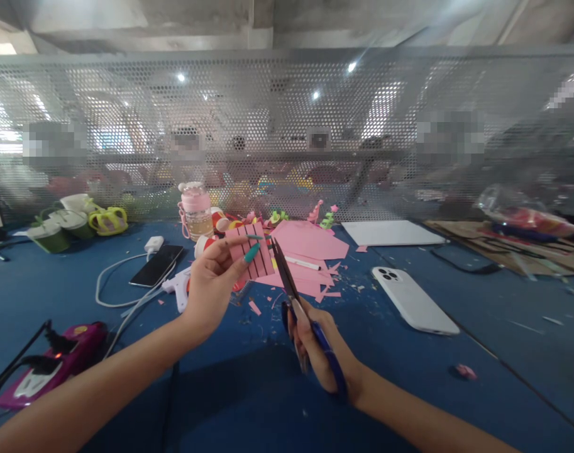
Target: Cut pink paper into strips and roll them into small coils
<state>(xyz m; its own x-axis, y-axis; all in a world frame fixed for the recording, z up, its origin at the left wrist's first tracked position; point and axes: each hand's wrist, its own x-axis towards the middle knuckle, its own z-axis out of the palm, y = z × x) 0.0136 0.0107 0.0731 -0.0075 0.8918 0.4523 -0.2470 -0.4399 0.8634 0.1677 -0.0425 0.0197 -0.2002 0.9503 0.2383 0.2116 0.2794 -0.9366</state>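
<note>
Between the thumb and fingers of my left hand (214,277) is a small piece of pink paper (237,248) with dark parallel lines on it. My right hand (322,343) grips a pair of scissors (289,277) by its blue handles, the blades pointing up and away from me. The blade tips are close to the paper's right edge; I cannot tell whether they touch it. Behind both hands lie larger pink paper sheets (315,239), with a white pen (303,263) on top. Pink scraps (254,307) are scattered on the blue table (239,390).
On the left are a glue gun (177,286), a black phone (157,265), a white cable and a purple power strip (55,365). A pink-lidded bottle (195,211) stands behind. To the right lie a white phone (413,301) and white sheets (393,233). A perforated metal screen (277,113) closes the back.
</note>
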